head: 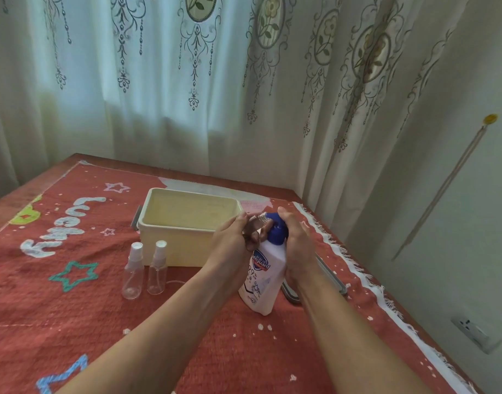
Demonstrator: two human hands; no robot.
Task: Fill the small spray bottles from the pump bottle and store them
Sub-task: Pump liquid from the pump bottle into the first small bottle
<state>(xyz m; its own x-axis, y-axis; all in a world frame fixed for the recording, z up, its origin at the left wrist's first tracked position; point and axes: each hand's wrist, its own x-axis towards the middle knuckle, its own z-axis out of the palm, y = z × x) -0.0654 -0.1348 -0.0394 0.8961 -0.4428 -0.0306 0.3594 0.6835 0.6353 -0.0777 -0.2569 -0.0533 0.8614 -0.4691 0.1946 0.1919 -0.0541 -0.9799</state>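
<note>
A white pump bottle [262, 280] with a blue pump head [276, 227] stands on the red cloth. My right hand [296, 243] wraps over the pump head from the right. My left hand [232, 237] grips a small clear spray bottle [256, 223] with its cap off, its open neck held against the pump's nozzle. Two more small clear spray bottles [133, 270] [158, 267] with white caps stand upright to the left, in front of the cream bin. The liquid level in the held bottle is hidden by my fingers.
An open cream plastic bin [170, 231] sits behind the bottles. A grey lid [323, 280] lies flat behind my right forearm. The red cloth [73, 308] covers the table; its fringed edge runs along the right. Curtains hang behind, and a wall socket [475, 332] is at right.
</note>
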